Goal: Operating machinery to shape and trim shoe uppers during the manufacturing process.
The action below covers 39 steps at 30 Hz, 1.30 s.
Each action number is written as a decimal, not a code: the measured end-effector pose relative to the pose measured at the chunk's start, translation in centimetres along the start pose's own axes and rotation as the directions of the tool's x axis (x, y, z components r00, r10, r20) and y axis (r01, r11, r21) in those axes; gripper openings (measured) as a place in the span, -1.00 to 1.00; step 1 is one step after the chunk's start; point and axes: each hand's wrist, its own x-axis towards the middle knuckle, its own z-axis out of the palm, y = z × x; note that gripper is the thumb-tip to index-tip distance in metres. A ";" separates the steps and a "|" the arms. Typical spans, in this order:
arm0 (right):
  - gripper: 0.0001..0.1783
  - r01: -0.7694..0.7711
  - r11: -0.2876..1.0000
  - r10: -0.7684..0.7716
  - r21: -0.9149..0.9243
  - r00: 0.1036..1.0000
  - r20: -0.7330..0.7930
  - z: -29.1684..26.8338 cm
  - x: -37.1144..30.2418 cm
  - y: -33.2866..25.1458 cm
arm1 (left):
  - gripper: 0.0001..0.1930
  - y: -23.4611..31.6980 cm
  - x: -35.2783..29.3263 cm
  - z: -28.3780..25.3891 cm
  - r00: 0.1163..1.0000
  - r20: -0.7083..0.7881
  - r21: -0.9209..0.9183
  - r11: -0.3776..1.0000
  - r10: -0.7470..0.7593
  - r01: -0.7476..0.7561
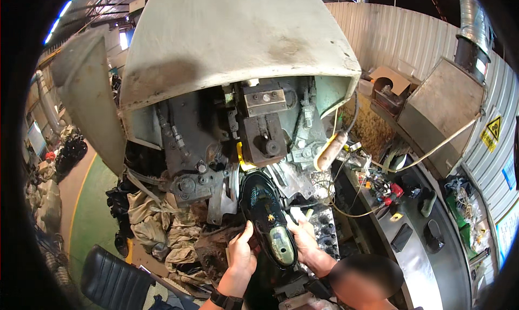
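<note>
A black, glossy shoe upper point(260, 199) lies lengthwise between my hands, its far end against the metal jaws point(230, 194) of a large machine. At its near end, a greenish shoe last point(281, 245) with a dark round hole shows. My left hand point(243, 253) grips the upper's near left side, with the thumb pointing forward along it. On the opposite side, my right hand point(305, 242) is closed around the near end, its fingers partly hidden. A yellow piece point(244, 158) stands just beyond the far end, below a dark metal block point(264, 137).
The machine's pale hood point(238, 34) overhangs the work. A worn handle on a cable point(331, 151) hangs to the right. Farther right stands a metal bench point(411, 250) with tools and dark pieces. At left are crumpled cloths point(162, 229) and a black chair point(113, 280).
</note>
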 end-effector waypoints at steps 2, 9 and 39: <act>-0.65 0.007 0.999 -0.005 0.042 0.999 -0.053 -0.5 1.3 0.4 | -0.76 0.3 0.5 0.6 1.000 0.016 -0.003 1.000 -0.020 0.020; -0.60 -0.046 0.999 0.045 0.023 0.999 0.020 -1.2 2.4 0.2 | -0.73 -2.1 1.8 0.8 0.993 -0.051 -0.102 0.989 0.102 -0.107; -0.68 -0.054 0.998 0.053 -0.016 0.997 -0.060 -2.6 3.2 1.4 | -0.56 -7.9 5.0 1.7 0.957 -0.170 -0.304 0.911 0.235 -0.277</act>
